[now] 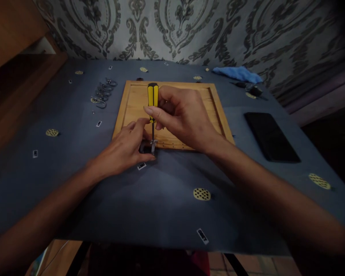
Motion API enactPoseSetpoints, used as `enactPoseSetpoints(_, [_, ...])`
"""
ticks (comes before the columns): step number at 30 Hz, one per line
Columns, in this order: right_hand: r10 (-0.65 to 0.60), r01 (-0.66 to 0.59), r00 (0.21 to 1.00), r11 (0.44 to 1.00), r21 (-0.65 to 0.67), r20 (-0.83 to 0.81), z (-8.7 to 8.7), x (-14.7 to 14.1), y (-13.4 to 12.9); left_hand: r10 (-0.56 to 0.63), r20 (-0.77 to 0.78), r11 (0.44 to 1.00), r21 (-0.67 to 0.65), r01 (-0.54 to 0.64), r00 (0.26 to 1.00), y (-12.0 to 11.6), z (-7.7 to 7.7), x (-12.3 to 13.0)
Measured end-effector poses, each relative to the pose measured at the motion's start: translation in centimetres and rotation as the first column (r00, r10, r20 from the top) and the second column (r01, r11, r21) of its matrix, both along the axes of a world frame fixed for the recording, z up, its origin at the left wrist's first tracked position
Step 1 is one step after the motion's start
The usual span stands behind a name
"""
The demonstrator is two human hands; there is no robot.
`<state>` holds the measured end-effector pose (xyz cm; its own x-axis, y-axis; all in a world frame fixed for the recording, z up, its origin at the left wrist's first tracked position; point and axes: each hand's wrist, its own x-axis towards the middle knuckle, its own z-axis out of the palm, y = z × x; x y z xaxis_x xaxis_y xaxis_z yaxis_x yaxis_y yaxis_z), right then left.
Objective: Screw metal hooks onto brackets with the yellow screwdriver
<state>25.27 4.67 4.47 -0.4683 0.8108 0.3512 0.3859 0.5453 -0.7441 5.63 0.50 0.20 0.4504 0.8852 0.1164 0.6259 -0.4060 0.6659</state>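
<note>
Gripped yellow-and-black screwdriver (153, 96) near upright in right hand (186, 113), aimed down at metal hook (153, 146), presumably for straight pressure. Pinched latter with left hand (125, 142) by wooden panel (135, 100), apparently against slipping. Noted more hooks (104, 91) on table (161, 207), leftward, seemingly within reach.

Screwdriver (153, 96): yellow handle, black stripes and butt, grey shaft (153, 132). Framed panel (136, 103): honey-brown wood grain. Counter (166, 218): slate blue, printed with yellow black-dotted ovals (201, 194) and white tags (202, 236) in dark lettering. Row of hooks (104, 89): dark grey. Cloth (238, 74): plain blue. Phone (271, 137): black. Wall covering (182, 27): pale grey, darker grey damask scrolls.
</note>
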Motion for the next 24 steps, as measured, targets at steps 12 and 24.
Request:
enactPoseSetpoints(12, [0.055,-0.056,0.996,0.998,-0.021,-0.070,0.2,-0.6,1.5,0.017,-0.002,1.000,-0.022,-0.017,1.000,-0.1,0.3,0.2])
enactPoseSetpoints(24, [0.005,-0.007,0.998,1.000,-0.029,-0.055,-0.3,-0.6,1.0,0.006,0.004,1.000,-0.004,-0.006,1.000,0.1,0.1,0.0])
